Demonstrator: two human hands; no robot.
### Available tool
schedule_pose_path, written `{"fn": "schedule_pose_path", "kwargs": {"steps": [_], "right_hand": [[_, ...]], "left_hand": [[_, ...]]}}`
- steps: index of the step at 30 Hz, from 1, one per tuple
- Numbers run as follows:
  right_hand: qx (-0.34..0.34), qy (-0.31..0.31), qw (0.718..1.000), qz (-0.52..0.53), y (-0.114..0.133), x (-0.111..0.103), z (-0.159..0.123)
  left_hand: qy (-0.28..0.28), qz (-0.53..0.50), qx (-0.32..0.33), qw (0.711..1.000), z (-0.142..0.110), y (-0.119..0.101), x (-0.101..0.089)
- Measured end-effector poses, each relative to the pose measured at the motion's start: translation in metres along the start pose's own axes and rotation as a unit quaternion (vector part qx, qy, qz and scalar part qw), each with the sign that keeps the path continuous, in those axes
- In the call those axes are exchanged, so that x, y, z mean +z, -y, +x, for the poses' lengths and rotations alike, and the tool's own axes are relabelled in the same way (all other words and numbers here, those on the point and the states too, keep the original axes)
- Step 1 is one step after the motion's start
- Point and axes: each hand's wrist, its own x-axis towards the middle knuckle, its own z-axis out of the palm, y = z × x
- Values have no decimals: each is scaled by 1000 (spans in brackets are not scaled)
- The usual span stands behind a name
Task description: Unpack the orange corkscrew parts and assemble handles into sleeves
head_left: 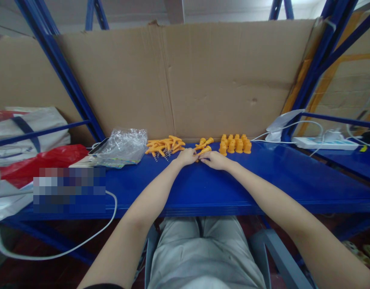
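Observation:
My left hand (187, 157) and my right hand (215, 160) meet over the blue table, fingertips close together. Between them is an orange corkscrew (205, 149), its wide end pointing away to the right. The fingers of both hands are closed on it, though they partly hide it. Just behind, more orange pieces of the same shape (208, 141) lie on the table. To the left of my left hand is a loose pile of orange T-handled corkscrews (163, 145) with bare metal spirals. Orange cup-shaped sleeves (235, 144) stand upright in rows beyond my right hand.
A clear plastic bag (124, 146) lies left of the pile. Farther left are a red bag (49, 160) and a white cable (112, 212). A cardboard sheet (209, 80) walls off the back. At right sits a white power strip (326, 143) with cables.

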Motion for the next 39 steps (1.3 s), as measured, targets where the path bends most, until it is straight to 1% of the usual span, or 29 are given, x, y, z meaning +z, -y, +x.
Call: {"fn": "schedule_pose_path", "kwargs": {"steps": [2,5,8,13,18,21,26,29,31,35,39], "right_hand": [[33,-27,999,-15,-5,-3,-1],[70,-49,996,-36,-13,-5,-4],[88,-37,994,-57,-14,-4,-5],[88,1,993,-81,-4,-4,-4],[114,-8,984,-140,6,-11,-3],[108,-29,980,-166,11,-14,-3],[85,-72,968,-224,16,-16,-1],[70,-98,964,-237,15,-16,0],[61,-93,968,-225,12,-15,0],[45,-61,980,-185,5,-16,-4],[54,-30,981,-184,5,-18,-4]], "left_hand": [[25,8,-19,999,-2,-1,-3],[20,48,-16,999,-5,-4,-8],[14,59,-1,998,-8,-8,-11],[-4,22,40,999,-9,-15,-11],[-8,37,92,995,-12,-20,-13],[-27,40,108,993,-12,-22,-15],[-51,20,97,994,-10,-19,-18],[-67,11,94,993,-10,-17,-18],[-71,14,89,993,-11,-16,-18],[-68,27,82,994,-14,-18,-18],[-64,26,88,994,-14,-19,-18]]}}
